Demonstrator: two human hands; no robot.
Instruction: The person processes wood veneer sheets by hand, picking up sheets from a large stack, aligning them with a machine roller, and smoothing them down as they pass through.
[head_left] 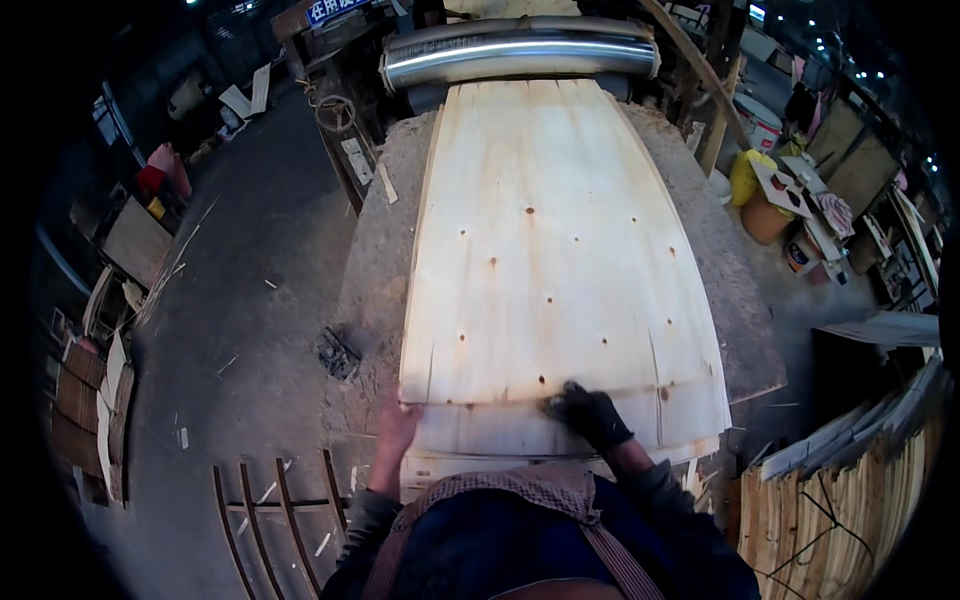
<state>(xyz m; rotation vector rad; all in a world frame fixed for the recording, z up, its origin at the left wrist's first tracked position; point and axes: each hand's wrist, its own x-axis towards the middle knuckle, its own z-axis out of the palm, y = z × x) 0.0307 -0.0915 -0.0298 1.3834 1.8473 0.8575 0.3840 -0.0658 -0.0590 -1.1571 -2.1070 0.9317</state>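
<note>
A long, pale wood veneer sheet point(545, 260) with dark knots lies in front of me on a stack of more veneer point(490, 430). Its far end reaches a shiny metal roller point(520, 62). My bare left hand point(398, 428) is at the sheet's near left corner, thumb at the top and the other fingers mostly hidden along the side. In a black glove, my right hand point(592, 415) is curled at the sheet's near edge, right of the middle; its fingertips are slightly blurred. Small splits run in from the near edge.
A dusty platform point(740, 330) lies under the stack. Dark metal bars point(265, 520) stand at the lower left. Bundled veneer strips point(840, 510) fill the lower right. Buckets point(765, 215) and a yellow bag point(752, 175) stand to the right; a handwheel point(335, 113) is beside the roller.
</note>
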